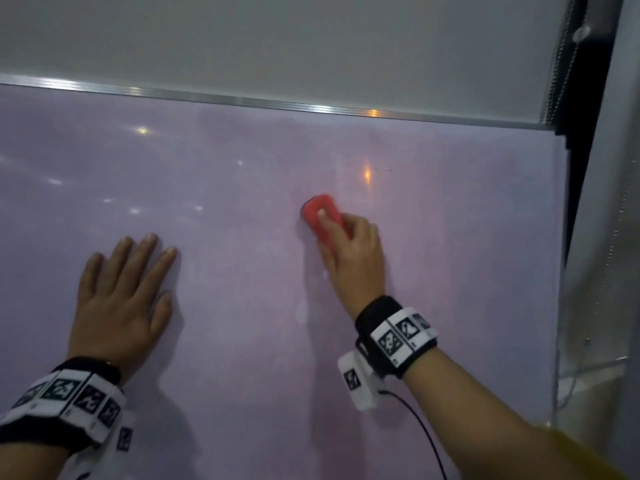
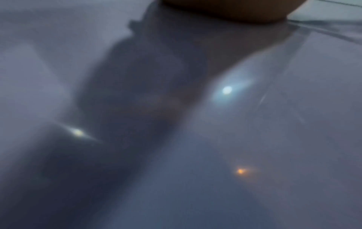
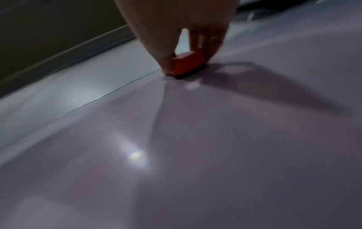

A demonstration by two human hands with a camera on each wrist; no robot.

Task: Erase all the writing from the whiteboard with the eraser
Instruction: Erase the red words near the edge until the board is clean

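Observation:
The whiteboard (image 1: 242, 306) fills the head view, pale lilac with faint smudges and a tiny dark trace (image 1: 384, 170) near an orange light reflection. My right hand (image 1: 349, 251) grips the red eraser (image 1: 320, 211) and presses its dark felt side flat on the board at centre right. The right wrist view shows the eraser (image 3: 186, 63) between thumb and fingers, on the board (image 3: 195, 155). My left hand (image 1: 121, 289) lies flat on the board at lower left, fingers straight and spread. In the blurred left wrist view only the heel of the hand (image 2: 225, 10) and the glossy board (image 2: 274, 139) show.
A metal frame strip (image 1: 277, 102) runs along the board's top edge, with a grey-white panel (image 1: 277, 39) above it. A dark vertical frame and a beaded cord (image 1: 561, 57) stand at the right edge. A thin black cable (image 1: 426, 434) hangs from my right wristband.

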